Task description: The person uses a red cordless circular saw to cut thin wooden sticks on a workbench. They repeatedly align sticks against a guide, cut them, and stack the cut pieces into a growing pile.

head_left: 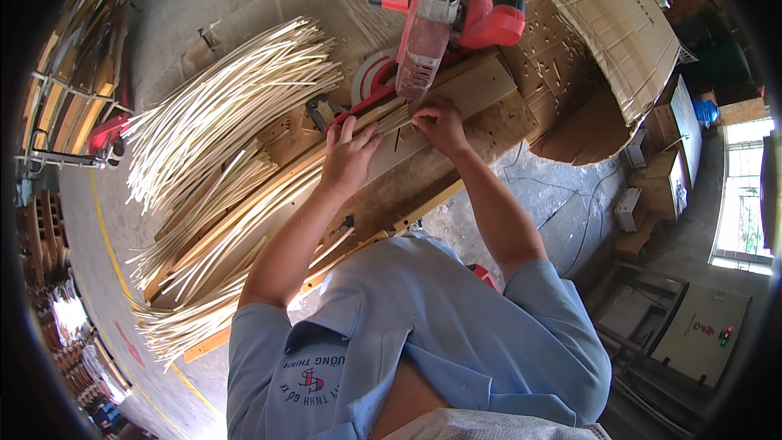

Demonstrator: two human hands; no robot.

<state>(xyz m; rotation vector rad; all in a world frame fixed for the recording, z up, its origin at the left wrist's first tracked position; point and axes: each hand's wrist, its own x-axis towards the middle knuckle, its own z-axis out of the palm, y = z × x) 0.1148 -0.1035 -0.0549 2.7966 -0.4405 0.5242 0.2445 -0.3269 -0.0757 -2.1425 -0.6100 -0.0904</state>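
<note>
A bundle of thin pale wooden rods (281,194) runs along a wooden fence on the workbench toward a red miter saw (422,61). My left hand (350,156) lies over this bundle, its fingers curled around the rods and against the fence. Close to the blade guard, my right hand (444,128) pinches at the rod ends with bent fingers. The saw head stands just beyond both hands, its clear guard near my right fingertips. What exactly sits between the right fingertips is partly hidden.
A large pile of rods (236,98) lies at the far left of the bench, with more rods (191,330) nearer me. Cardboard (607,20) curves around the saw's right side. A wheeled rack with boards (77,98) stands left; a grey electrical cabinet (702,332) is right.
</note>
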